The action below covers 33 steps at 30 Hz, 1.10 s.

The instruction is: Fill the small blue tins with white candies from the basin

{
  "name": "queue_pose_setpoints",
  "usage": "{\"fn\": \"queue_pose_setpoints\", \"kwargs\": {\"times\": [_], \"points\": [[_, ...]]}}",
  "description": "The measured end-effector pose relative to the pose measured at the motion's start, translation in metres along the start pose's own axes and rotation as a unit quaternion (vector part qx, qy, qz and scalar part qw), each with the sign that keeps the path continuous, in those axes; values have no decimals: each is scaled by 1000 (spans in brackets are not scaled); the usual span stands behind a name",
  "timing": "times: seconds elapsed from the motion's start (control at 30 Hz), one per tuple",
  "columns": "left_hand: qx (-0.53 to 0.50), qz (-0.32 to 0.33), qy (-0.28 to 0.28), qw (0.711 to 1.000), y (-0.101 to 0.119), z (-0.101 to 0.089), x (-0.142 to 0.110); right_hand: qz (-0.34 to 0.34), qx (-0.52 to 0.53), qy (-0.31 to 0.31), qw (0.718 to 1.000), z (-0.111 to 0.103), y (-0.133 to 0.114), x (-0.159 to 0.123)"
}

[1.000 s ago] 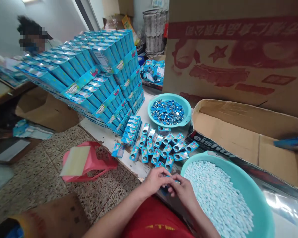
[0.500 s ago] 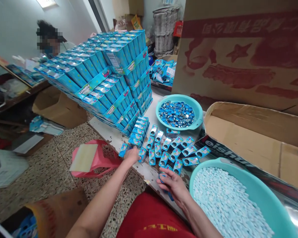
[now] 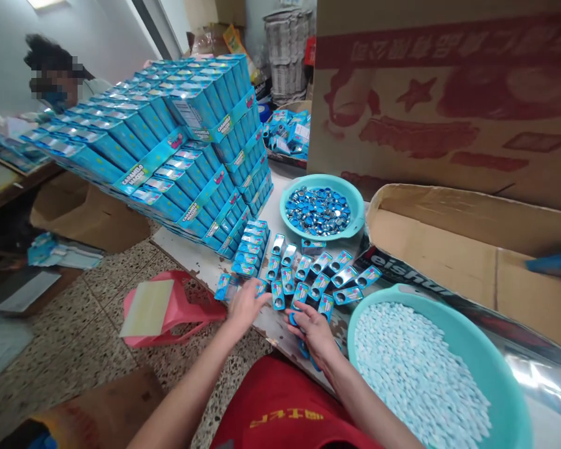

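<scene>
My left hand (image 3: 245,305) rests near the table's front edge with its fingers curled over a small blue packet (image 3: 260,287) at the left end of the loose rows. My right hand (image 3: 312,329) sits just to the right, closed around small blue caps (image 3: 293,318) that poke out between its fingers. Several small blue open packets (image 3: 318,274) lie in rows right beyond both hands. A teal basin of pale blue tablets (image 3: 416,374) stands at my right, and a smaller teal bowl of blue caps (image 3: 320,209) lies farther back.
A tall stack of blue cartons (image 3: 187,143) fills the table's left. Large cardboard boxes (image 3: 449,100) rise behind, with an open one (image 3: 472,255) at right. A pink stool (image 3: 168,305) stands on the floor. Another person (image 3: 51,72) sits at far left.
My hands were together at the table's edge. The left one reached out to the packets at the row's left end and has drawn partly back; the right stayed put.
</scene>
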State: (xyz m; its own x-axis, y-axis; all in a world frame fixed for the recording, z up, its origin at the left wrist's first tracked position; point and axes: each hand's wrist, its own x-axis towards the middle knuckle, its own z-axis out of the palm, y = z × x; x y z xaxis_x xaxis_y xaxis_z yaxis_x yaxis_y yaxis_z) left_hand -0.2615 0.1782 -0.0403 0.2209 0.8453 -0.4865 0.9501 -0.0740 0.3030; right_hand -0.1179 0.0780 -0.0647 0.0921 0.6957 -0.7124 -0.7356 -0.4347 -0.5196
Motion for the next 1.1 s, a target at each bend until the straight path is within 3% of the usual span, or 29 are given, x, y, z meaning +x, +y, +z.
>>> {"fn": "queue_pose_setpoints", "kwargs": {"times": [0.1, 0.2, 0.3, 0.43, 0.57, 0.73, 0.87, 1.0, 1.1], "points": [[-145, 136, -27, 980, 12, 20, -19, 26, 18, -7, 999, 2, 3, 2], [-179, 171, -60, 967, 17, 30, -25, 61, 66, -17, 996, 1, 6, 1], [-157, 186, -63, 968, 18, 25, -24, 78, 103, -33, 991, -2, 6, -2], [-40, 95, -50, 993, 22, 10, -10, 48, 112, -33, 992, -11, -2, -3], [82, 2, -56, 995, 32, 11, 16, 14, 127, 0, 992, -26, -12, -1], [129, -47, -82, 987, 40, 25, 39, 21, 152, -2, 988, -36, -17, -2], [143, -42, -87, 985, 39, 22, 40, 17, 184, 8, 983, -35, -22, -2], [122, 16, -66, 990, 47, 15, 17, 16, 199, 6, 980, -29, -26, -4], [-21, 180, -53, 982, 59, 23, -9, 1, 180, 3, 984, -23, -25, -5]]}}
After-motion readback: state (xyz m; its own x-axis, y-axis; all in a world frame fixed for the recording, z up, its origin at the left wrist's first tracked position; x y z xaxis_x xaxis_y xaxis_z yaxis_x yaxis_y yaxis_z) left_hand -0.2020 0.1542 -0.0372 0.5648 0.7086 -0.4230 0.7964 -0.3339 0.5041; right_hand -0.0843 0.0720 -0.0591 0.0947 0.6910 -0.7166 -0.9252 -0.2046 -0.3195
